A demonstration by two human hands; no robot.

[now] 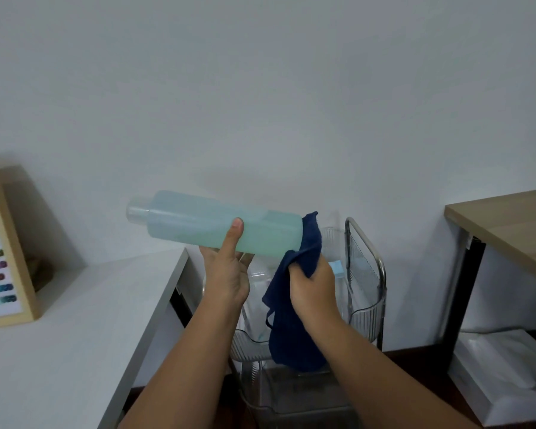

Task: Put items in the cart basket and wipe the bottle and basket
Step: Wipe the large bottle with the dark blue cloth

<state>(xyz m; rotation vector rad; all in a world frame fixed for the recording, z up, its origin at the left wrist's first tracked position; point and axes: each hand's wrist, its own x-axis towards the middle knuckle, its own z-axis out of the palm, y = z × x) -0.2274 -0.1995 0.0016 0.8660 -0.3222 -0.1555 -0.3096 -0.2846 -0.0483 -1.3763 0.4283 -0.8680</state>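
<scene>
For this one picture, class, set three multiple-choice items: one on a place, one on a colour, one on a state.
1. Where is the cloth against the bottle?
A. its cap end
B. its base end
C. its middle

2. What colour is the cloth?
A. dark blue
B. yellow
C. white

3. How is the bottle held?
A. standing upright
B. lying nearly level
C. hanging cap down

Answers:
1 B: the right hand presses the cloth to the base, opposite the clear cap.
2 A: it is dark blue.
3 B: the left hand grips it sideways above the clear cart basket.
</scene>
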